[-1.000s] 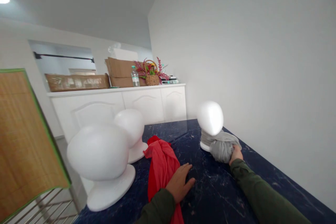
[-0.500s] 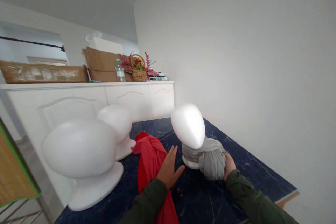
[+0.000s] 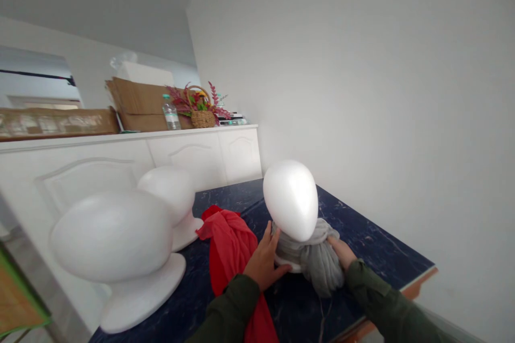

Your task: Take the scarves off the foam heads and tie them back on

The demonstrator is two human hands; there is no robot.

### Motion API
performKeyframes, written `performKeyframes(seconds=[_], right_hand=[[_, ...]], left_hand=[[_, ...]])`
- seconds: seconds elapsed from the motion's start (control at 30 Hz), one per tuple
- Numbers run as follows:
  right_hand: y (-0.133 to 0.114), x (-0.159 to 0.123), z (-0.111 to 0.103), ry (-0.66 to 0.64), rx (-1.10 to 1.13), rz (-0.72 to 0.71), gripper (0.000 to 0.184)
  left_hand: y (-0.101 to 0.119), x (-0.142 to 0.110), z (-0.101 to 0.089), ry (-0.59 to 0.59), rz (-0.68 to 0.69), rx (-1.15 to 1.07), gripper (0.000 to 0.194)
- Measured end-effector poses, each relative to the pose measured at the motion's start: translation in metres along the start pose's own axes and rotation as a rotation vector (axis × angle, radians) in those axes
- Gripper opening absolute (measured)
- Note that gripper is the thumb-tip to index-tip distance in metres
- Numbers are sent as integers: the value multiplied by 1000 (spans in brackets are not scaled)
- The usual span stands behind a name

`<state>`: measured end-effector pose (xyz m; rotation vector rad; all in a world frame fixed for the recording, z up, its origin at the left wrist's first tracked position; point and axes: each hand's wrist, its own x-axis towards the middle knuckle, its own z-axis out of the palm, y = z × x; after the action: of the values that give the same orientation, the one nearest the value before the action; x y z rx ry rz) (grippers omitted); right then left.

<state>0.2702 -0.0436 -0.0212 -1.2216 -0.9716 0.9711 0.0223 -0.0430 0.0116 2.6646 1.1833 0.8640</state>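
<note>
My left hand (image 3: 263, 262) lies open, fingers spread against the base of the white egg-shaped foam head (image 3: 291, 199) on the dark marble table (image 3: 378, 249). My right hand (image 3: 341, 252) presses open-palmed on the grey knotted scarf (image 3: 317, 260) wrapped around its neck.

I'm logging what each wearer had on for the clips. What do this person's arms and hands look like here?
Both arms are covered by long, dark olive-green sleeves of plain, slightly creased fabric that end at the wrists. The left hand and right hand are bare: no gloves, and no rings, watch or markings can be seen.
</note>
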Motion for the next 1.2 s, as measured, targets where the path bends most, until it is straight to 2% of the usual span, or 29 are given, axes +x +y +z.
performKeyframes(seconds=[0.07,0.13,0.17,0.23,0.37,0.43,0.47,0.57,0.7,0.8,0.87,0.93,1.0,1.07,1.13,1.2], right_hand=[[-3,-5,-7,82,-215,-81,51],[-11,-10,-15,147,-453,-301,75],[-16,-13,-19,132,-548,-425,82],[-29,-15,-25,8,-728,-580,79],[-51,-20,-26,-328,-966,-525,31],[-58,-28,-23,-373,-993,-532,11],[-60,-35,-21,-372,-990,-550,6],[-61,-66,-13,-391,-955,-567,8],[-51,-115,0,-641,-889,-555,42],[-47,-139,11,-778,-821,-512,51],[-51,-143,18,-804,-762,-467,45],[-56,-137,21,-739,-732,-438,29],[-59,-121,22,-551,-775,-435,18],[-56,-102,20,-315,-874,-451,13],[-51,-85,17,-133,-982,-466,9],[-45,-71,14,-48,-1072,-437,24]], left_hand=[[0,0,1,-41,24,21,92],[-2,0,3,-48,42,37,92],[-3,0,4,-43,42,41,92],[-5,0,5,-29,38,44,92],[-5,0,6,-18,43,34,88],[-2,0,6,-4,33,23,87],[-1,0,6,4,29,18,87],[2,0,5,13,41,9,86],[3,1,4,47,90,23,84],[4,-1,-1,182,173,112,77],[6,-3,-4,310,287,202,68],[12,-7,-7,390,460,264,58],[20,-10,-6,377,634,296,51],[31,-12,-4,275,730,331,48],[41,-12,0,120,738,380,44],[49,-9,2,-58,682,431,42]])
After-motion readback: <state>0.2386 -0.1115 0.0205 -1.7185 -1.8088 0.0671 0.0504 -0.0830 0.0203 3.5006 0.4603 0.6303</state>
